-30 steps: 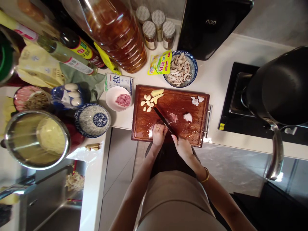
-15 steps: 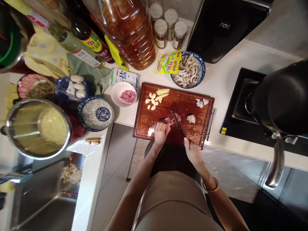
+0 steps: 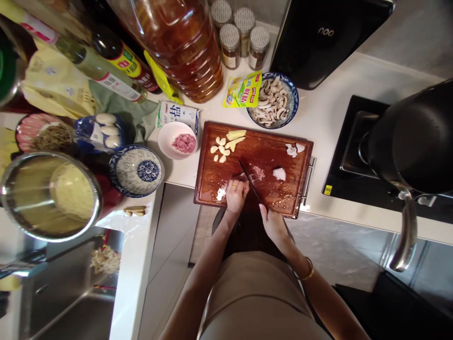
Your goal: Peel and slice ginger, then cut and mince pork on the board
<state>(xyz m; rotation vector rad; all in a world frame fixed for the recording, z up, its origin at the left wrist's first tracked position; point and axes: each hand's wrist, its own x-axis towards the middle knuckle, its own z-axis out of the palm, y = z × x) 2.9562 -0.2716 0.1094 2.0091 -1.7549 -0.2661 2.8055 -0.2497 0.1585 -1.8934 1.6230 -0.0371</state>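
Note:
On a wet wooden cutting board [image 3: 226,175], my left hand [image 3: 236,193] presses with curled fingers on a piece of raw meat [image 3: 242,176], which it mostly covers. My right hand [image 3: 276,224] grips a knife [image 3: 250,182] by its handle. The dark blade slants up and left, close beside my left fingertips. Cut bits of meat [image 3: 258,172] lie just right of the blade. Farther right are a pale lump [image 3: 279,174] and whitish scraps [image 3: 294,149]. Peeled garlic cloves [image 3: 220,148] and ginger slices [image 3: 235,138] rest at the board's upper left.
A white bowl with minced meat [image 3: 183,143] stands left of the board, beside a patterned bowl [image 3: 122,163]. Sliced mushrooms [image 3: 275,101] fill a bowl behind it. A steel pot [image 3: 97,189] sits above the sink [image 3: 71,307]. Right, a black pan [image 3: 421,141] is on the stove.
The knife and my right hand have shifted left, so the blade is nearer my left fingers. More cut meat shows right of the blade. The view has moved slightly.

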